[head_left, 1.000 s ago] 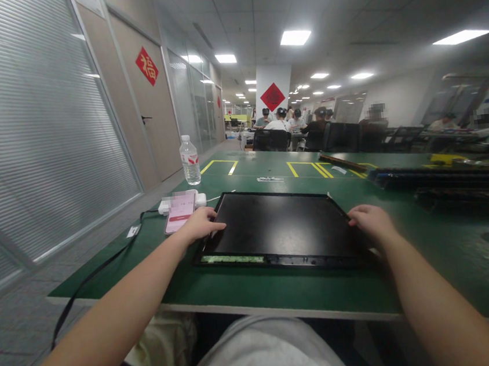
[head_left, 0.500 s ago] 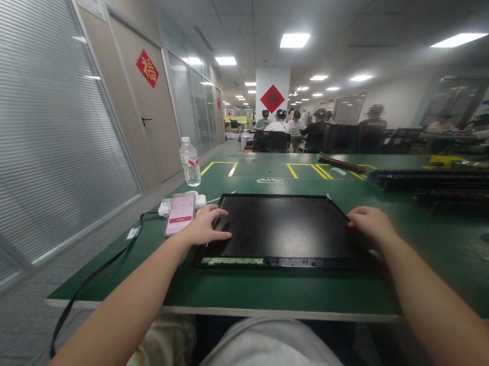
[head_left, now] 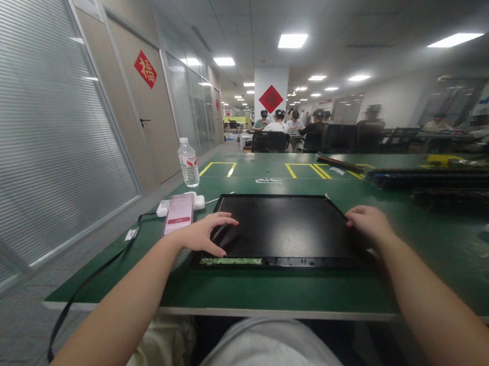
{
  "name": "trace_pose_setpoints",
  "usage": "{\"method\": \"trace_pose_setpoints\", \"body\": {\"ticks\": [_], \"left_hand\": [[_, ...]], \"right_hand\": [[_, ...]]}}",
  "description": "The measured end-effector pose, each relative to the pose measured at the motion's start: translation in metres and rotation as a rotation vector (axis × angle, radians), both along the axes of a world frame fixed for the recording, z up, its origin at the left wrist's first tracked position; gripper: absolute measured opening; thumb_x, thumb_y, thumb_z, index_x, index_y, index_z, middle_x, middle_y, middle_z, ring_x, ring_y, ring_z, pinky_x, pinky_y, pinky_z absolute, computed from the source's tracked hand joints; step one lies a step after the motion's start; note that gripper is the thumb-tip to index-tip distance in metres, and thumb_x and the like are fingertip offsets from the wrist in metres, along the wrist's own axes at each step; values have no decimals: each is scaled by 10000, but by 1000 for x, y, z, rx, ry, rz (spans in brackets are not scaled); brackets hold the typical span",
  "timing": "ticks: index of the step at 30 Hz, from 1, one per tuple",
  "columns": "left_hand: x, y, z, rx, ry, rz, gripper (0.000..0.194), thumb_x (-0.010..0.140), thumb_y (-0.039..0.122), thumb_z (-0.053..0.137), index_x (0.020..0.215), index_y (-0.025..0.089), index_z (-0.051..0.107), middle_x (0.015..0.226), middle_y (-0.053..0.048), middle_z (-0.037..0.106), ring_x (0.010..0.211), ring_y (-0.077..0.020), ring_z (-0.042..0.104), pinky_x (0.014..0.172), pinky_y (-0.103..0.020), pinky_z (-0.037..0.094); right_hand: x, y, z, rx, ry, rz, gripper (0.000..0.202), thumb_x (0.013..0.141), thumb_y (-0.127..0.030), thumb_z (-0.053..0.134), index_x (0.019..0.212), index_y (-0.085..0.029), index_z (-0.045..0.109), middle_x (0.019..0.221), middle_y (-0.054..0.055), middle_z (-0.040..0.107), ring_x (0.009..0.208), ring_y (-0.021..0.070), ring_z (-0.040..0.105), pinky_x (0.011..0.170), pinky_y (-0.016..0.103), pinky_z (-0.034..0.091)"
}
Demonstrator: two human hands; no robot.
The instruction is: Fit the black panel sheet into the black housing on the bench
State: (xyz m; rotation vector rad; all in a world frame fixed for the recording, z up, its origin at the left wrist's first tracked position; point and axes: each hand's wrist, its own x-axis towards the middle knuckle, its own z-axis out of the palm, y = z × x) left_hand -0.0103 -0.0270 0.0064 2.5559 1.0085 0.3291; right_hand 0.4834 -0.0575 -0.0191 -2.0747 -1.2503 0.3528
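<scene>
Tabletop [head_left: 260,289] in green, black panel [head_left: 281,225] atop, ceiling lights [head_left: 293,40]

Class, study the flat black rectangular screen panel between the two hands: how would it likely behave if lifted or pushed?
The flat black rectangular screen panel would probably stay stiff, since its edges look straight. Broad and low on the green tabletop, it seems likelier to slide than tip. The exposed green circuit strip along its near edge may be fragile.
</scene>
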Motion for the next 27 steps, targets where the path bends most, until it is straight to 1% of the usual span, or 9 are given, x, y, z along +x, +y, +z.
{"method": "trace_pose_setpoints", "body": {"ticks": [9,14,18,22,27], "left_hand": [[-2,-2,4,4,-7,-55,889,594,412,876,1408,281,542,1578,-117,383,1443,-349,357,1167,-431,304],[0,-7,8,-8,-39,-77,840,609,367,865,1385,262,562,1571,-127,386,1435,-341,372,1168,-432,301],[3,-10,10,-6,-85,-112,788,618,333,853,1356,269,584,1566,-116,395,1422,-336,392,1168,-440,301],[4,-10,10,-3,-92,-124,766,620,293,842,1343,267,593,1567,-111,393,1418,-333,398,1170,-435,301],[5,-10,9,13,-102,-135,749,617,262,827,1331,276,602,1565,-98,397,1412,-338,406,1170,-438,304]], "right_hand": [[0,1,-1,-10,-12,-9,201,729,-297,586,835,-212,734,736,54,745,661,196,640,556,275,425],[2,1,-4,5,-17,10,198,738,-305,582,824,-210,733,738,57,746,622,186,630,533,268,413],[0,0,-1,-3,-28,11,186,741,-301,584,812,-211,731,732,54,745,626,186,632,531,264,411],[-2,-2,1,-8,-14,4,189,744,-299,580,823,-217,731,757,52,750,629,188,638,537,270,420],[-1,-1,0,3,-8,4,191,737,-307,588,821,-214,732,749,59,750,618,192,636,538,278,424]]}}
